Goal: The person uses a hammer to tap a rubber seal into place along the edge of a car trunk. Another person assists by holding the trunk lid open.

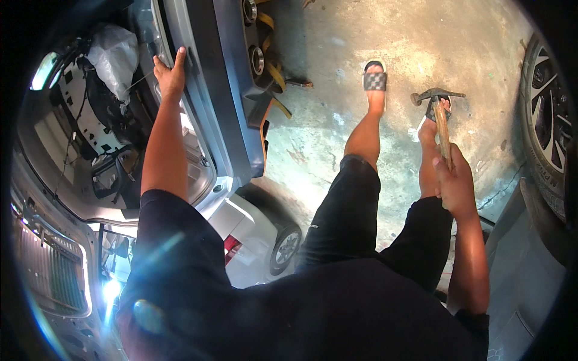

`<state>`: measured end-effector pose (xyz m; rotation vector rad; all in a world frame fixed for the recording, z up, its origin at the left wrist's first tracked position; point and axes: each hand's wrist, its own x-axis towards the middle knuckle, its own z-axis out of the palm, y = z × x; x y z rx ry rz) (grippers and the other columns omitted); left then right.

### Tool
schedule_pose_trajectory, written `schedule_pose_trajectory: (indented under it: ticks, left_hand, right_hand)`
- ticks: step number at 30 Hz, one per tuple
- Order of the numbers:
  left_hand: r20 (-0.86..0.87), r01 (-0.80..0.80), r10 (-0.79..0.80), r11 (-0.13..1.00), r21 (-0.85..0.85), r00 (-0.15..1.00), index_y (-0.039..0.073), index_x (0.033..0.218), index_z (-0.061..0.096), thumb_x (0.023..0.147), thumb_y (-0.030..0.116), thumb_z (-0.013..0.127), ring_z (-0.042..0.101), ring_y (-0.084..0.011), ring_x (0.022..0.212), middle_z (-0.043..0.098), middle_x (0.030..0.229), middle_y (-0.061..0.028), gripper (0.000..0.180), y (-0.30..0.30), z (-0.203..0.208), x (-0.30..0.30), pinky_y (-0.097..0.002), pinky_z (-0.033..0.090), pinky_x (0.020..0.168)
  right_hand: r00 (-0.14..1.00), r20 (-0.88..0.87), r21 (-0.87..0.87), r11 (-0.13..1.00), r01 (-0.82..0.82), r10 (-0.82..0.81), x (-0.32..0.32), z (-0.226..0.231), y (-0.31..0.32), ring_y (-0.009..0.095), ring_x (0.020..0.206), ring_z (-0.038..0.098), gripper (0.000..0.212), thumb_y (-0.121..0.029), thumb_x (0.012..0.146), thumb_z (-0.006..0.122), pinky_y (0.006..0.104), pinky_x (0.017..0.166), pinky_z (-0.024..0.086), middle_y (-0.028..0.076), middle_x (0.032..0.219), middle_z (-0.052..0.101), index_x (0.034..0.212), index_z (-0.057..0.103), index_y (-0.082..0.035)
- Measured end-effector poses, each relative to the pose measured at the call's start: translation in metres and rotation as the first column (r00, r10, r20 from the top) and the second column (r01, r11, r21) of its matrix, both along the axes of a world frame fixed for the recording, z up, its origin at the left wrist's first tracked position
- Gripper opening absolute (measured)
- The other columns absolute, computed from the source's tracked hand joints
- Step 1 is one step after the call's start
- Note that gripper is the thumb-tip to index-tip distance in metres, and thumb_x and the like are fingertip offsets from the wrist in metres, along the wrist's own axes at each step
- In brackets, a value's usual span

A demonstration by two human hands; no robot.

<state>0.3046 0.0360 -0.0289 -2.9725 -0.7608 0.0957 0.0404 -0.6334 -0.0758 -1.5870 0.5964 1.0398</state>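
Observation:
My right hand [456,183] is wrapped round the wooden handle of a hammer [442,120]. Its dark metal head points away from me, over one of my sandalled feet. On the left, my left hand [171,75] rests on the inner edge of a silver car's rear opening [198,102], with its fingers apart and nothing in its grip. Part of that palm is turned out of sight. Inside the opening, close to this hand, lies a crumpled clear plastic sheet [114,57] among dark trim and loose wires.
The car's bumper [244,102] has round fittings [257,60] and a yellow strap [274,66] beside it. Stained concrete floor [319,132] lies under my feet. A wheel [548,114] of another vehicle stands at right; a white car [250,234] shows lower left.

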Motion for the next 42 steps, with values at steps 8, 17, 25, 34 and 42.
schedule_pose_trajectory:
  ticks: [8, 17, 25, 34, 42]
  left_hand:
    - [0.112, -0.191, 0.211, 0.967, -0.167, 0.971, 0.000, 0.171, 0.043, 0.095, 0.083, 0.067, 0.051, -0.0401, 0.157, 0.051, 0.170, -0.0292, 0.115, 0.027, -0.004, -0.106, -0.0463, 0.039, 0.127]
    - [0.017, -0.191, 0.204, 0.939, -0.286, 0.979, -0.005, 0.169, 0.041, 0.100, 0.073, 0.069, 0.050, -0.0420, 0.156, 0.054, 0.166, -0.0293, 0.107, 0.022, 0.001, -0.104, -0.0440, 0.037, 0.129]
    - [0.273, -0.213, 0.423, 0.798, -0.564, 0.864, 0.008, 0.168, 0.045, 0.099, 0.071, 0.074, 0.062, -0.0355, 0.143, 0.062, 0.159, -0.0149, 0.097, 0.035, 0.061, -0.031, -0.0425, 0.052, 0.106]
    - [0.138, -0.124, 0.132, 0.990, -0.064, 0.982, -0.002, 0.131, 0.072, 0.092, 0.025, 0.086, 0.067, -0.0492, 0.118, 0.076, 0.118, -0.0302, 0.049, -0.084, 0.012, -0.021, -0.0569, 0.056, 0.104]
    - [0.389, -0.055, 0.133, 0.977, -0.205, 0.911, 0.004, 0.120, 0.070, 0.088, 0.009, 0.079, 0.061, -0.0411, 0.116, 0.070, 0.114, -0.0172, 0.034, -0.098, -0.017, -0.049, -0.0546, 0.048, 0.102]
  right_hand:
    - [0.972, -0.224, 0.025, 0.997, 0.079, -0.072, -0.027, -0.002, -0.007, 0.012, 0.071, 0.060, 0.027, -0.011, 0.109, 0.064, 0.0304, 0.063, 0.051, 0.005, 0.097, 0.065, 0.134, 0.063, -0.002]
    - [0.981, -0.123, 0.102, 0.981, 0.163, -0.150, -0.028, -0.006, 0.043, 0.019, 0.071, 0.062, 0.027, -0.008, 0.105, 0.070, 0.0356, 0.066, 0.051, 0.011, 0.102, 0.068, 0.131, 0.065, -0.003]
    - [0.961, 0.268, -0.115, 0.992, -0.043, 0.073, -0.069, -0.033, 0.006, 0.028, 0.085, 0.072, 0.028, -0.006, 0.105, 0.065, 0.0403, 0.082, 0.059, 0.014, 0.094, 0.068, 0.131, 0.059, 0.002]
    - [0.843, 0.452, -0.280, 0.944, -0.177, 0.292, 0.004, 0.004, 0.026, 0.013, 0.051, 0.056, 0.017, -0.010, 0.108, 0.068, 0.0350, 0.047, 0.046, 0.005, 0.073, 0.059, 0.123, 0.064, -0.003]
    - [0.735, 0.401, -0.286, 0.837, -0.466, 0.546, 0.219, 0.158, 0.206, 0.042, 0.076, 0.077, 0.028, -0.015, 0.107, 0.070, 0.0488, 0.067, 0.056, 0.022, 0.079, 0.070, 0.131, 0.063, -0.002]
